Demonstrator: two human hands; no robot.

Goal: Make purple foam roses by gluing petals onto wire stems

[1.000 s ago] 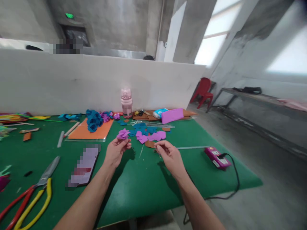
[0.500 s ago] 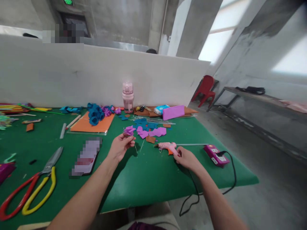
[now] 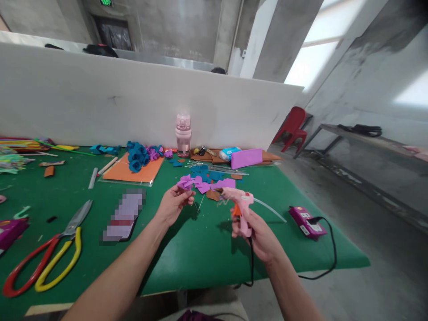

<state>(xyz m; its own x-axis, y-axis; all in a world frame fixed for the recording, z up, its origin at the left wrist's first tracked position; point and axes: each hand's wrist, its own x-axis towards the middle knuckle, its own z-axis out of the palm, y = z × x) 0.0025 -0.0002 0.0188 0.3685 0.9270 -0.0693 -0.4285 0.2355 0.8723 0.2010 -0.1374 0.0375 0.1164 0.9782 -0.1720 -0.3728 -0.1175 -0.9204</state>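
Purple flower [image 3: 186, 182] pinched left, glue gun [image 3: 240, 204] right

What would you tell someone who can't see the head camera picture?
The person's right hand holds a pink glue gun with its nozzle aimed at a purple felt flower pinched in the left hand, above a green table. Red and yellow scissors lie to the left.

Glossy pink plastic glue gun [image 3: 240, 206]; matt green felt table cover [image 3: 187, 249]
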